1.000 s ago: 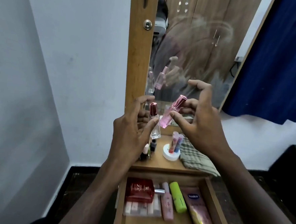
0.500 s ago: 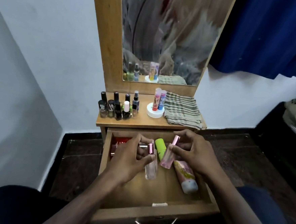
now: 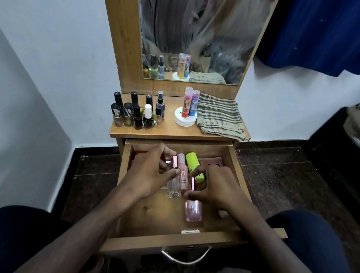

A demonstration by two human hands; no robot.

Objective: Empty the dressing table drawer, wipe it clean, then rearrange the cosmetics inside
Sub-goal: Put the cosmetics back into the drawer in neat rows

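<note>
While both hands worked inside the open drawer (image 3: pixel 234 168), the findings were:
Left hand (image 3: pixel 149 172): fingers pinched on the clear bottle (image 3: pixel 174 186), glass, upright, rose-metal cap.
Right hand (image 3: pixel 216 188): thumb and forefinger clamped on the pink bottle (image 3: pixel 193 209), glossy, square-sided.
Pink bottle's axis: cap at 12 o'clock, base at 6 o'clock.
Relation: pink bottle at 4 o'clock of the clear one, just beside.
Drawer floor: bare wood grain.

A single head-worn view looks forward and steeply down, close over the open drawer (image 3: pixel 174 236) at 6 o'clock, the bench (image 3: pixel 170 133) and mirror (image 3: pixel 199 31) toward 12 o'clock.
</note>
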